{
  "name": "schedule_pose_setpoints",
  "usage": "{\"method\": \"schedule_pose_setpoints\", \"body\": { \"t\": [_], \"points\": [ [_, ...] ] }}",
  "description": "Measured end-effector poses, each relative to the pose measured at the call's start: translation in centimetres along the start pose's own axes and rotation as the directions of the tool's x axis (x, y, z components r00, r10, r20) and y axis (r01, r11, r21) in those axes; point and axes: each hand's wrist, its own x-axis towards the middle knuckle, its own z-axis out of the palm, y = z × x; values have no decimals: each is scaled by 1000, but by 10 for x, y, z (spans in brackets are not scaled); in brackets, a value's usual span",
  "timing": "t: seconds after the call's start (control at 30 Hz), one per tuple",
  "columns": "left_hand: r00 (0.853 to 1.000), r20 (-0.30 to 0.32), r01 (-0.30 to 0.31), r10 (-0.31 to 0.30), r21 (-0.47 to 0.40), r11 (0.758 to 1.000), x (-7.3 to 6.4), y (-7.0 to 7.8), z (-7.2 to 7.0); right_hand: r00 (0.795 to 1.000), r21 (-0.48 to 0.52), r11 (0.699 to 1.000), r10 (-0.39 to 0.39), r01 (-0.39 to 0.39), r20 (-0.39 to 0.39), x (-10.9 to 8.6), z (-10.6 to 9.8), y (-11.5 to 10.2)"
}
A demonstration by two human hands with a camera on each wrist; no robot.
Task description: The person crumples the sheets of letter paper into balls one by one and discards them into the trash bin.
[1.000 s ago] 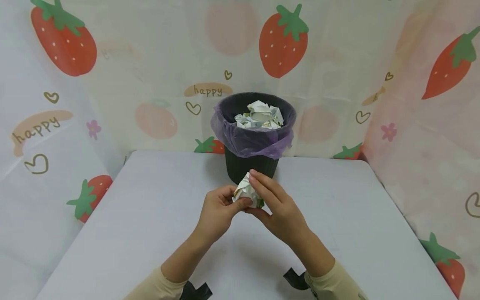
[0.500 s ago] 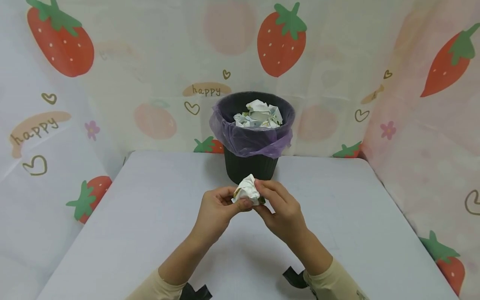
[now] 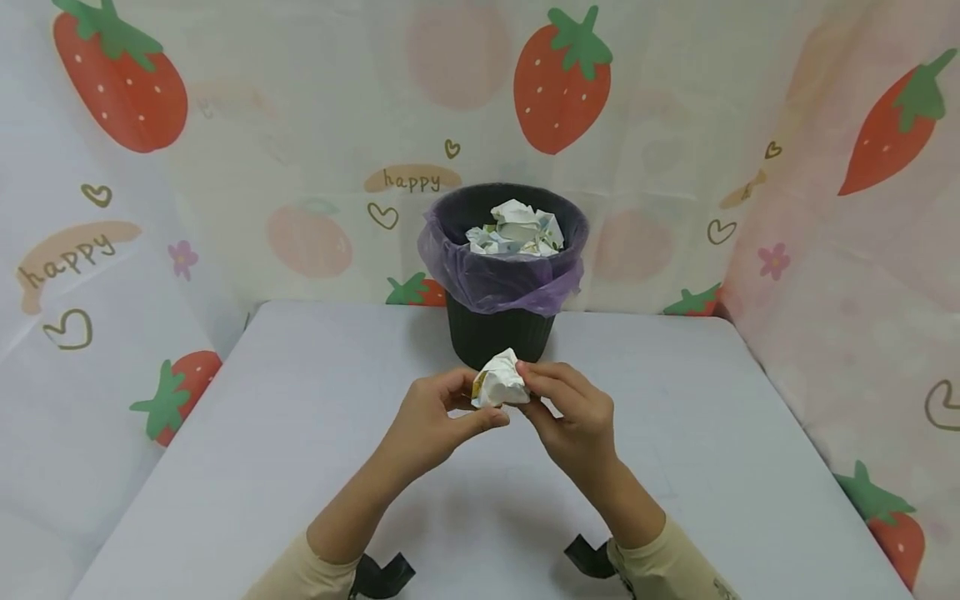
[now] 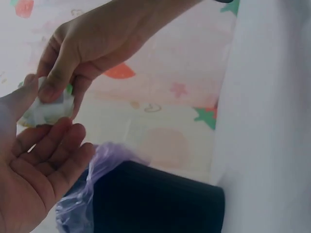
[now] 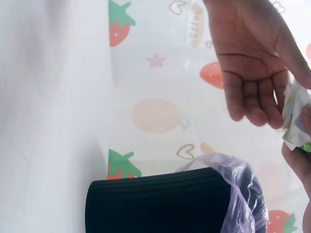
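Observation:
A crumpled ball of white paper (image 3: pixel 501 382) with a yellowish patch is held up in front of the bin. My right hand (image 3: pixel 576 421) pinches it between thumb and fingers from the right. On the other side, my left hand (image 3: pixel 426 421) lies close around the paper with loosely bent fingers; its thumb stands off the ball in the head view. The left wrist view shows the right thumb pressing on the paper ball (image 4: pixel 51 109), above the relaxed left fingers (image 4: pixel 51 145). In the right wrist view the paper (image 5: pixel 294 116) is partly cut off by the frame edge.
Behind the hands stands a black bin (image 3: pixel 501 333) lined with a purple plastic bag (image 3: pixel 502 285). Several crumpled papers (image 3: pixel 521 229) fill it near the rim. The white table (image 3: pixel 300 400) is enclosed by strawberry-printed cloth (image 3: pixel 337 108). Black straps (image 3: pixel 382 577) hang by the wrists.
The right fingers have bent in and moved down onto the paper ball. The left thumb has come off it, and the ball has turned and shifted slightly right.

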Motion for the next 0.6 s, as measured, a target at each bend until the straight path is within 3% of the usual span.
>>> {"method": "schedule_pose_setpoints", "body": {
  "t": [0.13,0.23,0.43,0.6],
  "points": [
    [999,27,-38,35,79,996,2,-1,-12,996,70,994,88,-89,12,-1,-2,2],
    [997,14,-71,70,115,991,4,-3,-22,989,97,984,146,-147,22,-1,-4,4],
    [992,-53,-107,112,90,990,10,-9,-37,976,96,972,214,-216,31,-1,-9,7],
    [987,-122,-98,109,91,991,18,-12,-47,969,113,963,241,-245,45,1,-12,7]
  ]
}}
